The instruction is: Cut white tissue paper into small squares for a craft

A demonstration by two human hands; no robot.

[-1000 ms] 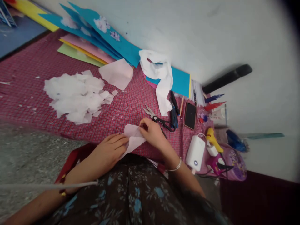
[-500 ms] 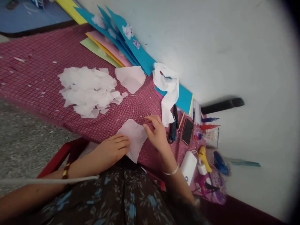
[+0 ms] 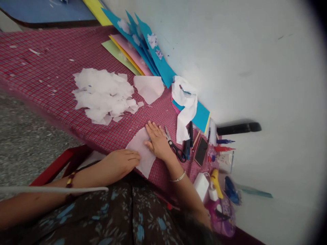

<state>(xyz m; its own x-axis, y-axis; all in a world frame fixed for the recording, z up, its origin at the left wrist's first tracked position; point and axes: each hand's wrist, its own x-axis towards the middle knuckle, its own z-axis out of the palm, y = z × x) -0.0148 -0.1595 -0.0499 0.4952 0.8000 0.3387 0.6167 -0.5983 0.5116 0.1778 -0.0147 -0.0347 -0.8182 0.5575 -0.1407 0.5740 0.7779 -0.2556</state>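
A thin white sheet of paper (image 3: 140, 143) with uneven edges lies on the checked cloth in front of me. Flat on its left edge rests my left hand (image 3: 125, 161), fingers stretched out. My right hand (image 3: 158, 141) lies over the right side of the sheet with its fingers spread. Just right of that hand are black-handled scissors (image 3: 176, 148), blades pointing away. Farther off to the left spreads a pile of torn white paper pieces (image 3: 104, 93), and another white sheet (image 3: 149, 88) lies beside it.
Coloured sheets (image 3: 145, 51) with white tufts lean on the wall (image 3: 242, 68). White crumpled tissue (image 3: 185, 109) lies over a blue sheet. At right are a phone (image 3: 201, 151), a white box (image 3: 201, 185) and a yellow glue gun (image 3: 216, 183). A red chair (image 3: 58, 163) stands at lower left.
My right hand has moved left onto the sheet and flattened, uncovering the scissors. My left hand stays on the sheet's left side. The view has shifted slightly.
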